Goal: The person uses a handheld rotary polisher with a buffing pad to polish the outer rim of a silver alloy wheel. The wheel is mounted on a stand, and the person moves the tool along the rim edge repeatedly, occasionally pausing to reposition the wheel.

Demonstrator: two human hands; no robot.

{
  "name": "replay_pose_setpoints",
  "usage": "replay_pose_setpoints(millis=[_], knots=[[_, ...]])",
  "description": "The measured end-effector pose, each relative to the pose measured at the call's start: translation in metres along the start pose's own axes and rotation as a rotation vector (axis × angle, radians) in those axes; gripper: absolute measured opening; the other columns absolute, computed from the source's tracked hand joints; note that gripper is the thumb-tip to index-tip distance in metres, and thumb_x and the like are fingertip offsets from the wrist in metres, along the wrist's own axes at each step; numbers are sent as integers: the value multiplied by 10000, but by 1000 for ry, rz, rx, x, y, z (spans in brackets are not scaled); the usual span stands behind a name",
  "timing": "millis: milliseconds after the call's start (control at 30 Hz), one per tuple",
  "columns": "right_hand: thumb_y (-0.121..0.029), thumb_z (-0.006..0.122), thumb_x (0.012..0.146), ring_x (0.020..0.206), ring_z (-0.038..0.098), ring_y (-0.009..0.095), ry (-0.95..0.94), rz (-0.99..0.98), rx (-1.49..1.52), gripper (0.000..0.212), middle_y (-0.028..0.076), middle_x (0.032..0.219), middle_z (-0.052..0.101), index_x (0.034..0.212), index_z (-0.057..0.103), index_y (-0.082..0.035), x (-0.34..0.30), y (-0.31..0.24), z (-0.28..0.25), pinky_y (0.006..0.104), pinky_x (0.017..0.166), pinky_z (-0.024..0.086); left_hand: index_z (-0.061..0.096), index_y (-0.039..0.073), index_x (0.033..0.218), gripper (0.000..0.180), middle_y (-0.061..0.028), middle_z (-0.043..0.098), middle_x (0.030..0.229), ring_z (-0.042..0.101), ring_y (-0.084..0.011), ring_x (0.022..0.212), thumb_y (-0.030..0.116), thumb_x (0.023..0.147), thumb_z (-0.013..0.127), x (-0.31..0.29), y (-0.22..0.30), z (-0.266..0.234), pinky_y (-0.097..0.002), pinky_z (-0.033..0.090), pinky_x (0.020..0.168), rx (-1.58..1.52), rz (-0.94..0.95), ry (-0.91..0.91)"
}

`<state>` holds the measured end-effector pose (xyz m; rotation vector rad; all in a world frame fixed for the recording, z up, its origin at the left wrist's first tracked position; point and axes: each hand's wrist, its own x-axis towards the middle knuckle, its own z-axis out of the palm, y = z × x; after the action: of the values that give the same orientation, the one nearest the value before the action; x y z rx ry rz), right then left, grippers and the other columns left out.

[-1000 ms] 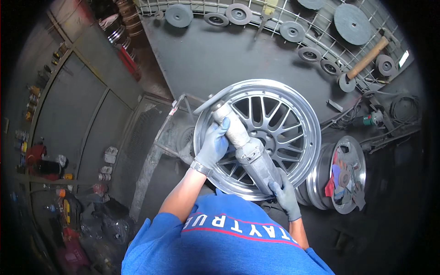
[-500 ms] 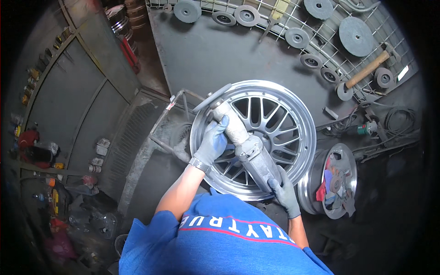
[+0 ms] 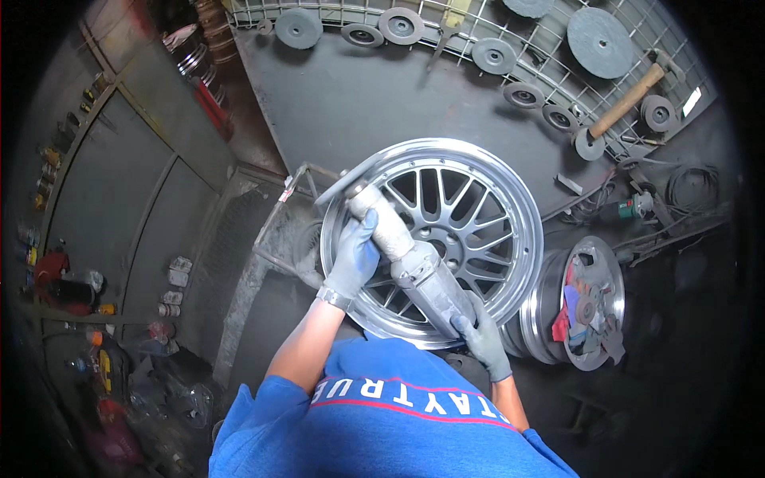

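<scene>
A large silver multi-spoke wheel rim (image 3: 527, 239) lies in front of me, its spoked face toward me. Across its left side I hold a grey, dust-covered angle grinder (image 3: 426, 279) at a slant. The thin round disc (image 3: 339, 185) at its upper end sits edge-on at the rim's upper-left lip; whether it touches cannot be made out. My left hand (image 3: 355, 256), in a grey-blue glove, is closed round the pale wrapped front of the grinder. Lower down, my right hand (image 3: 481, 336), gloved alike, grips the rear of its body.
Another wheel (image 3: 594, 311) at the right holds rags and loose discs. A metal frame (image 3: 275, 211) stands left of the rim. Grinding discs (image 3: 599, 44) and a wooden-handled hammer (image 3: 629, 99) hang on the wire grid. A green power tool (image 3: 635, 207) with cables lies at right.
The grinder and both hands have shifted slightly left, the disc a little lower along the rim's upper-left edge. The background has slid left in the view. Both grips stay the same.
</scene>
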<state>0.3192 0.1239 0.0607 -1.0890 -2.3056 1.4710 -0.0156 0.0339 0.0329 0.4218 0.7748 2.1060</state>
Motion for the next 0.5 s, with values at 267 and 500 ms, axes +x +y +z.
replay_pose_setpoints(millis=[267,500], knots=[[-374,653,1133,1516,511,298,211,12,399,733,218,1629,551,1659,431,86,-20,4,43,408,1270,380,636,52,1442,402,-61,715,1270,701,-171,1166,239,1104,748,64,0,87,-372,581,1064,15,-230,-99],[-367,680,1105,1535,511,325,218,-3,333,781,269,1639,541,1651,412,124,-20,11,36,418,1279,379,614,29,1447,410,-86,711,1288,703,-199,1180,261,1123,715,65,-2,79,-393,576,1074,11,-189,-115]])
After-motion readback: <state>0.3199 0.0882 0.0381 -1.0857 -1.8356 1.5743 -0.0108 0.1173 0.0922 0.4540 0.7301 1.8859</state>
